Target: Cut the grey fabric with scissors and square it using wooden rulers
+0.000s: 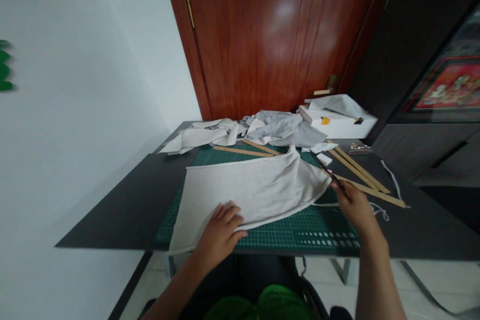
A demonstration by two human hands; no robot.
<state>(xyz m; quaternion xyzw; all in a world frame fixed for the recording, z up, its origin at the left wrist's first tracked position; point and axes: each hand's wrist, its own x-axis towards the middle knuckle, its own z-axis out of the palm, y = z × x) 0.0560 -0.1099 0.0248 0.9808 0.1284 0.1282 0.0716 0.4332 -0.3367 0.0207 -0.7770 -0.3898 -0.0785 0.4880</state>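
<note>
A pale off-white piece of cloth [225, 190] lies across the green cutting mat [285, 240]. Its left part is flat; toward the right it rumples and rises into a fold. My left hand [221, 230] rests on the cloth's lower left part, fingers stretched out. At the cloth's right corner, my right hand [350, 200] is closed on a slim dark tool, by its shape a pair of scissors [332, 175], pointing away to the upper left. Whether these fingers also pinch the cloth corner cannot be made out. A white cord [325, 205] runs from under the cloth toward the right.
Wooden rulers [243, 151] lie behind the cloth, with more wooden strips [354, 167] at the right. Crumpled grey and off-white fabric [285, 127] is heaped along the back of the dark table [138, 195]. A white box [337, 122] stands at the back right, before a brown door [255, 35].
</note>
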